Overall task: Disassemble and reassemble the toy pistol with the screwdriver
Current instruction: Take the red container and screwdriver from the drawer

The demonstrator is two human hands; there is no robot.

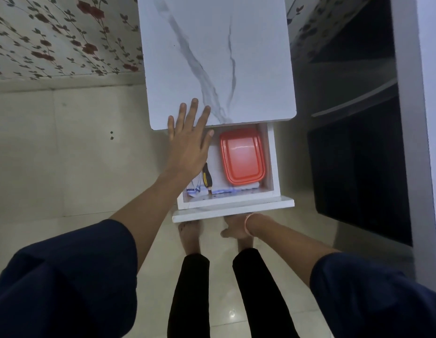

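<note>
The pulled-out drawer (273, 167) holds 1 red lidded container (241, 157) at 3 o'clock, 1 black-and-yellow screwdriver (207, 176) at 8 o'clock, and 1 white cloth (196, 189) with blue stripes under it. 1 marble-patterned counter (219, 57) sits at 12 o'clock. 2 hands show.

Head camera looking steeply down

It is facing down from standing height over a small marble-topped table (219, 57) and its open drawer (270, 164), with arms, legs and floor (77, 154) filling the lower frame.
</note>
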